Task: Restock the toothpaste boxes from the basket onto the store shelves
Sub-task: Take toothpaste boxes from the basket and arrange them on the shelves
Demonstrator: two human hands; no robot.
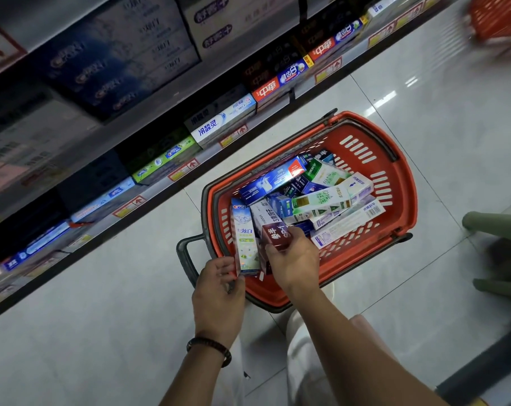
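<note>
Both hands were down at the basket (403, 183), which sat on the floor just beside the shelves (166, 168). Your right hand (293, 259) was curled round a red box (274, 234) at the basket's near end. Your left hand (219, 284) pinched the near end of a pale box (245, 244) right alongside, and the two boxes were touching. Behind them the other boxes (315, 200) lay heaped every which way inside the basket. A bead bracelet (210, 347) sat on your left wrist.
</note>
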